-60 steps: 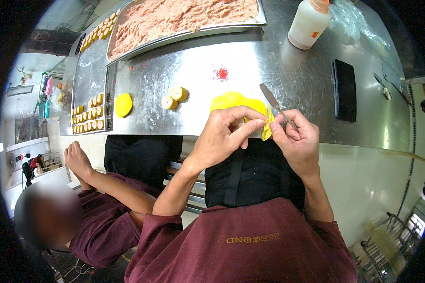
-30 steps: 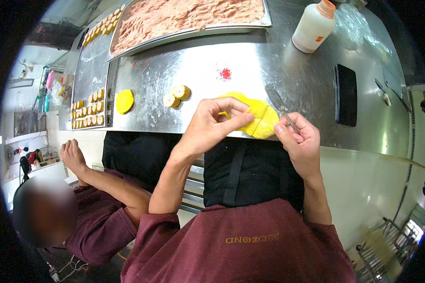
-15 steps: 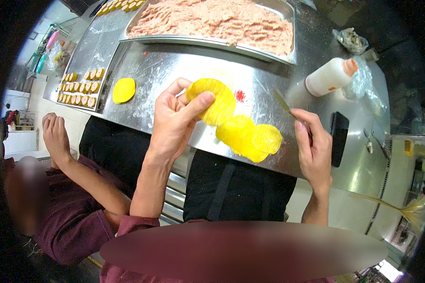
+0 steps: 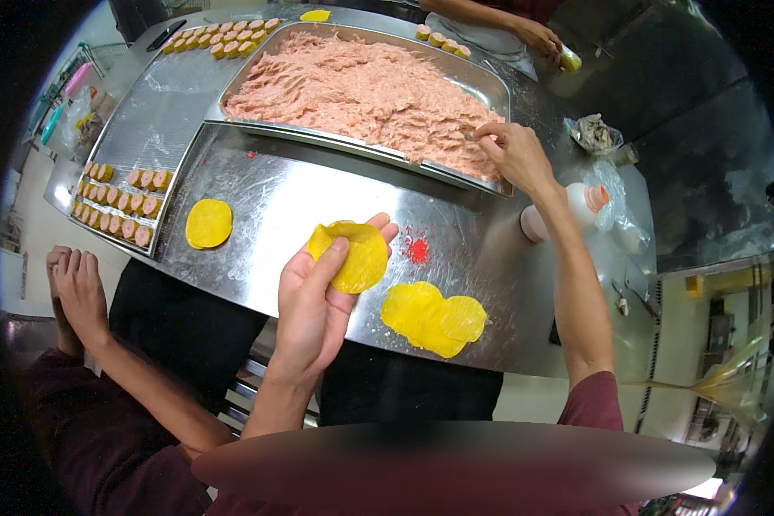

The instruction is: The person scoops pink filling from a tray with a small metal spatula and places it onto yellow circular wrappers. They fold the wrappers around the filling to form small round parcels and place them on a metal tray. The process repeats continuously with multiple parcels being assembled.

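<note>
My left hand [image 4: 308, 316] holds a round yellow dumpling wrapper [image 4: 357, 262], its thumb pressing the wrapper against the fingers. At the right end of a metal tray [image 4: 305, 144], my right hand [image 4: 523, 159] grips a small flat spatula [image 4: 469, 135], whose tip meets the pink minced meat filling [image 4: 361, 95]. Most of the spatula is hidden by the fingers. Overlapping yellow wrappers [image 4: 421, 314] lie near the table's front edge, right of my left hand. Another yellow wrapper pile [image 4: 208, 224] rests to the left. Between hand and wrappers is a patch of red crumbs [image 4: 416, 251].
Filled yellow dumplings [image 4: 125, 202] stand in rows on a flat tray at left, more [image 4: 224, 36] at its far end. A white bottle [image 4: 576, 208] and plastic bags are at right. Nearby are one person's hands [image 4: 79, 288] at left and another's hand [image 4: 539, 39] at the far side.
My right hand has moved from beside the wrappers up to the filling with the spatula. The left hand has turned palm up with its wrapper, apart from the others. The view has shifted.
</note>
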{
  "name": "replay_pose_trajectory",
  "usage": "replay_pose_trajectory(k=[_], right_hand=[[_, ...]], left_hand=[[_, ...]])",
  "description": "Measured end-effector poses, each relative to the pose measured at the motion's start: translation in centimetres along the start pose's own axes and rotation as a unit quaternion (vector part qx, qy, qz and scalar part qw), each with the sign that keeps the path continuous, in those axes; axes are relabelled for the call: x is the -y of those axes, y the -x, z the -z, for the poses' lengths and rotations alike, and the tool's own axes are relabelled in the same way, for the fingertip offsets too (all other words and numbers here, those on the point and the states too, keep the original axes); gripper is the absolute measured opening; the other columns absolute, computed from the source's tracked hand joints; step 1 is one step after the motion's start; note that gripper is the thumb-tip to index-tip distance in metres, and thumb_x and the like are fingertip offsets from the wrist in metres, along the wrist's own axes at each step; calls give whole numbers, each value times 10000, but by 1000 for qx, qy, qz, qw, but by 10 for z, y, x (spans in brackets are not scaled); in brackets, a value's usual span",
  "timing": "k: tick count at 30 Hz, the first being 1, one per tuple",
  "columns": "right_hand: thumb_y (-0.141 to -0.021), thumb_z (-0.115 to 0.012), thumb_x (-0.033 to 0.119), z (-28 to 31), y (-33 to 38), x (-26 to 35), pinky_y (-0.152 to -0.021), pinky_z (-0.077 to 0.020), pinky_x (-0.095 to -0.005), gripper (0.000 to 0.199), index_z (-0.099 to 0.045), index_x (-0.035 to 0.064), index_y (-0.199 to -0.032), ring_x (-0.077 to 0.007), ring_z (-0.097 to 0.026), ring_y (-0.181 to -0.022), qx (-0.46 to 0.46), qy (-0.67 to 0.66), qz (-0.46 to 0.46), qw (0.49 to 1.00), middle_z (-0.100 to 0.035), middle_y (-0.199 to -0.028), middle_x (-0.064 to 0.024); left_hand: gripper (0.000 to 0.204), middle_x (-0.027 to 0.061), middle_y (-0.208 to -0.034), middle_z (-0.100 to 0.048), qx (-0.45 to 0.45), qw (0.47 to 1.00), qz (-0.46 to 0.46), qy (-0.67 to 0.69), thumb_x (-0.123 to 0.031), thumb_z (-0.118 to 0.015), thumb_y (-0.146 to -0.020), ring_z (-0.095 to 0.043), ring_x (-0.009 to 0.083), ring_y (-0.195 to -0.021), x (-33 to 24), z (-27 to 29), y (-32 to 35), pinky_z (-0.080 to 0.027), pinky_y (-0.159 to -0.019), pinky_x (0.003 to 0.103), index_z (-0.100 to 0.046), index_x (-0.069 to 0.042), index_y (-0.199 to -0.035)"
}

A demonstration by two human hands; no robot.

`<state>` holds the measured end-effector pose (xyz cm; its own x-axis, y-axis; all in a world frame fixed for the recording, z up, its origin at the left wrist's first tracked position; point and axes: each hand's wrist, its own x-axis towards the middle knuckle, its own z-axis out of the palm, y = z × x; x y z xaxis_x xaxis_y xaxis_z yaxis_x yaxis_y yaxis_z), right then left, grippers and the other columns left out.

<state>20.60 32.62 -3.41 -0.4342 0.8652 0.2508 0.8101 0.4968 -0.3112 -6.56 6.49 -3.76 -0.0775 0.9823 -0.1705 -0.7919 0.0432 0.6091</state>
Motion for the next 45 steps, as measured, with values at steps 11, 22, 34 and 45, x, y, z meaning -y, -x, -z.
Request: replay_pose_trajectory(k=[11,22,34,45], right_hand=[[-1002,-666,199,16,-22,-1,-660,-495,-288,288,-809,-3,-1150,-85,-604,-704,-19,4,-43,999,-732,-804,-47],[-1026,-675,174,2,-29,-14,-725,-467,-247,277,-799,-25,-1173,-61,-580,-824,96,-150,-58,982,-734,-924,12],[-1069,-681,158,7,7,31,-523,-301,-206,218,-798,46,-1216,7,-410,-604,82,-373,-75,921,-526,-741,102],[-994,-660,142,13,7,34,-726,-550,-293,261,-801,0,-1162,-128,-708,-766,-15,-143,0,990,-784,-862,-136]], left_hand=[[368,345,-1504,-572,-2,999,-12,50,-119,-479,-1142,-600,431,-1406,-12,14,-6,-515,-1184,494,-506,84,-1448],[377,342,-1503,-578,5,999,1,36,-128,-483,-1140,-604,411,-1408,-16,17,-11,-512,-1185,481,-495,73,-1459],[433,289,-1551,-558,8,1000,-14,-11,-161,-476,-1162,-590,372,-1431,-7,13,-17,-493,-1203,460,-474,79,-1522],[417,302,-1516,-584,7,1000,-6,9,-156,-474,-1159,-594,383,-1425,0,3,-17,-485,-1207,467,-492,81,-1501]])
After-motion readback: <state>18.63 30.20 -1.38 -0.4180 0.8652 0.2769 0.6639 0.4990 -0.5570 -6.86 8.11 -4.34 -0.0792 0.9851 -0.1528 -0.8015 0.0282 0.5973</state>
